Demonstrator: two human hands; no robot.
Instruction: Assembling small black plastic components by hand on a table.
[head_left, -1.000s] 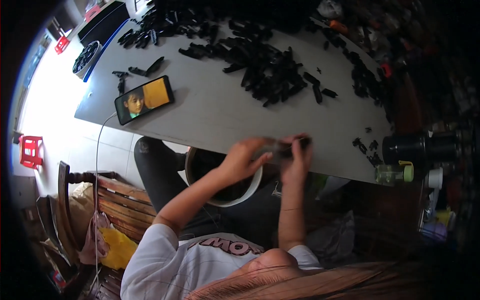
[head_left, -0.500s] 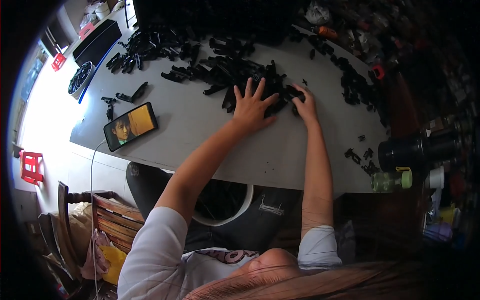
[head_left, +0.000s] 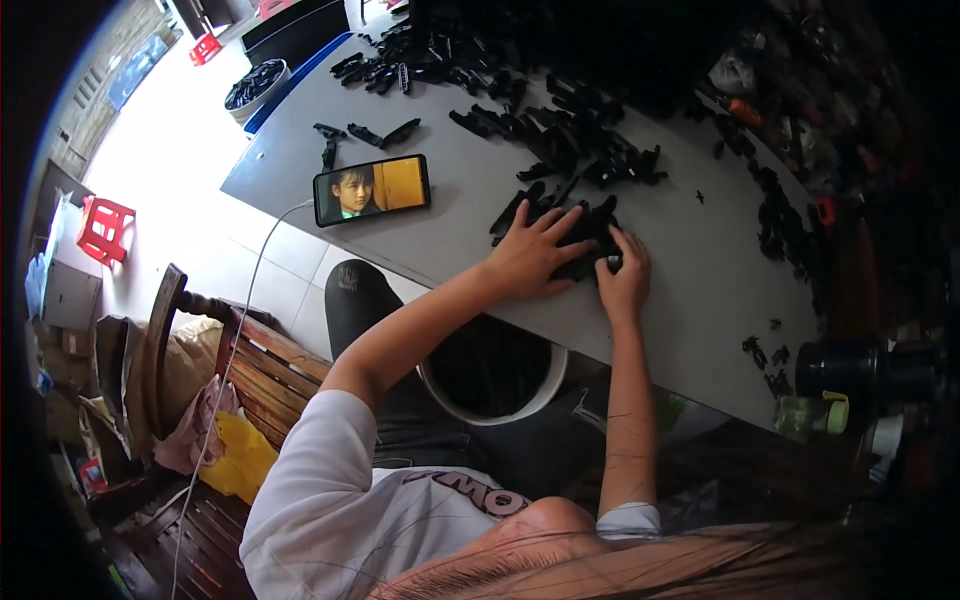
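Under and between my hands lies a small heap of black plastic parts [head_left: 600, 222], near the front edge of the table. My left hand [head_left: 535, 255] rests on the left side of the heap, palm down with its fingers spread. At the right side, my right hand [head_left: 626, 278] curls its fingers and thumb around some of the dark parts. What sits under both palms is hidden. Just beyond is a larger scattered pile of similar black parts [head_left: 565, 135].
A phone [head_left: 372, 190] with a cable lies left on the table [head_left: 450, 225]. Below the table edge, a white-rimmed bucket [head_left: 560, 375] stands between my legs. More black parts [head_left: 775, 215] lie along the right side, near a green-lidded bottle [head_left: 812, 414]. A wooden chair [head_left: 265, 370] stands at left.
Both hands have come nearer to the table's front edge, dragging a batch of black parts away from the larger pile. The whole view has also shifted.
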